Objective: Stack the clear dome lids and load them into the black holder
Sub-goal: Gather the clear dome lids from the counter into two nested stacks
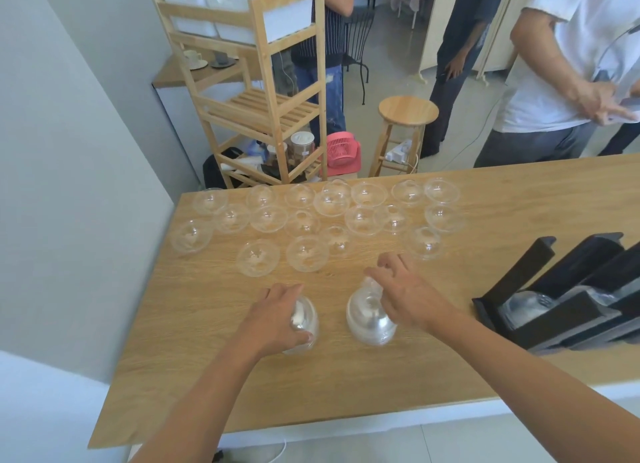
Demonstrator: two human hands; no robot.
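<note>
Forearms [211, 393] in over the surface [346, 393]. At right, black holder [571, 324], angled open, already part-loaded. Steadying the upright stack [370, 320] under right hand [408, 299], grip lost to blur; clutching a tipped lid [306, 318] in left hand [277, 320], likely for nesting. Beyond, loose dome lids [306, 254], unstacked.

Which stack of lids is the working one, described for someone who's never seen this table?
On the wooden table, come nearer than the scattered loose lids, just left of the black holder. The stack stands under the right hand, which touches its top. Unlike the single lid gripped in the left hand, it is several nested domes, taller and cloudier.
</note>
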